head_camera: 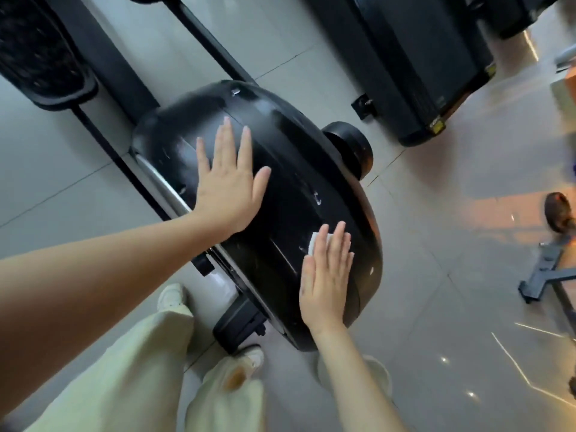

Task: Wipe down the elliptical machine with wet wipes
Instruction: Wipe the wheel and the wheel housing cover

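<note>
Standing over the elliptical's black cover (296, 169), the rounded shell over the flywheel. It sits right below me on the tiled floor (436, 244).

Left hand (227, 182): flat, fingers spread and straight, palm on the top of the cover toward its far-left end. It grips nothing, so I read it as a brace.

Right hand (325, 275): flat too, fingers straight and together, pressing the white wipe (314, 247) onto the cover. Only a corner of the wipe shows past my fingertips; the rest is under the hand.

Key geometry: the cover's long axis runs diagonally, from far-left by the pedal (40, 57) to near-right by my feet. The right hand is at the near-right end, close to the rim. The left hand sits further up the same axis, well apart from the right.

Judgement: the unwiped run lies up-axis from the wipe, toward the left hand, plus the flank by the round hub (349, 148). The right hand is the one to make that stroke, along the axis rather than across it. The left hand probably has to lift clear once the wipe gets near it.

Streaks show on the cover; can't tell if they are wet or scuffs.
</note>
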